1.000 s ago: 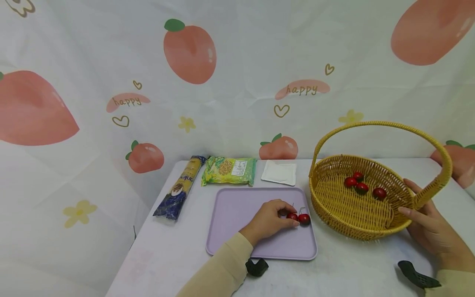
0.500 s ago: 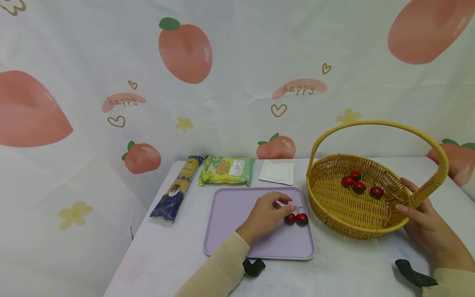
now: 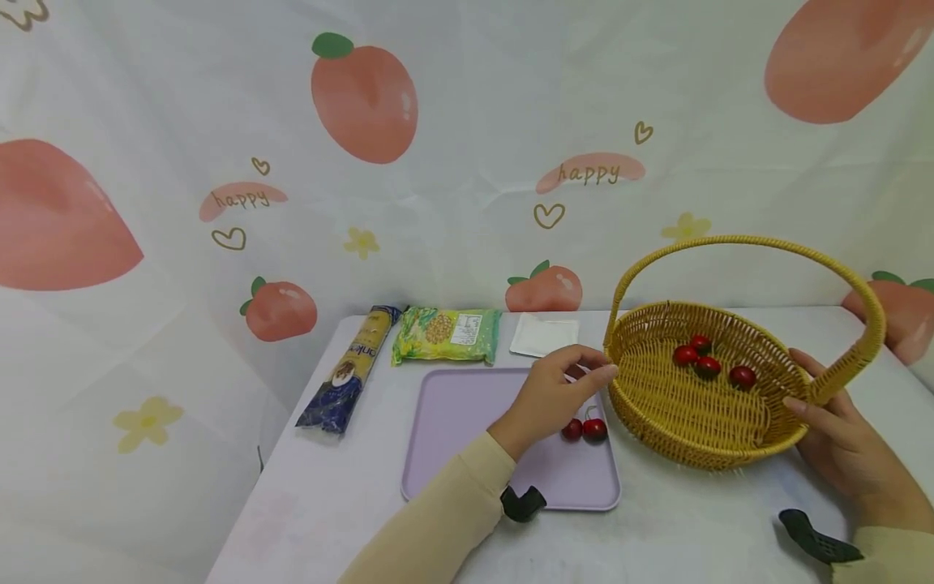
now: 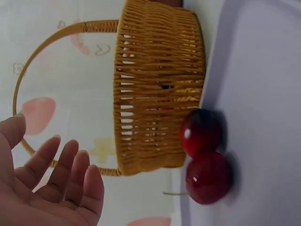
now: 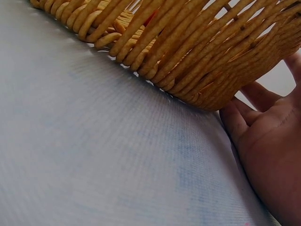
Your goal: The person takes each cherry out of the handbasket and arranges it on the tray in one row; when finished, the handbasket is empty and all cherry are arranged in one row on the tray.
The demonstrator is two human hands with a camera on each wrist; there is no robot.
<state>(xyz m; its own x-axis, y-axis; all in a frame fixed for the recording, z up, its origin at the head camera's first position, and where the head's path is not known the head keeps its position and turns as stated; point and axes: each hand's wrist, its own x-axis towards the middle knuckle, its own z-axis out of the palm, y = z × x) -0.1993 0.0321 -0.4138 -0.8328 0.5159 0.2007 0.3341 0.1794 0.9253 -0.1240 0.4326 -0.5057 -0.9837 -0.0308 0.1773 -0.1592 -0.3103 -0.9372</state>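
Gripping the side of the yellow basket (image 3: 657, 434) with the right hand (image 3: 850, 458). Hanging the left hand (image 3: 558, 397) over the purple tray (image 3: 460, 422), with fingers (image 4: 64, 162) loosely bent and thumb apart. Showing two red cherries (image 3: 594, 431) on the tray, four more cherries (image 3: 707, 368) inside the basket.

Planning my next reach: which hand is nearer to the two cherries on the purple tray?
Left. The left hand is over the purple tray, just beside and above the cherries; the right hand is farther off, gripping the wicker basket at its right side.
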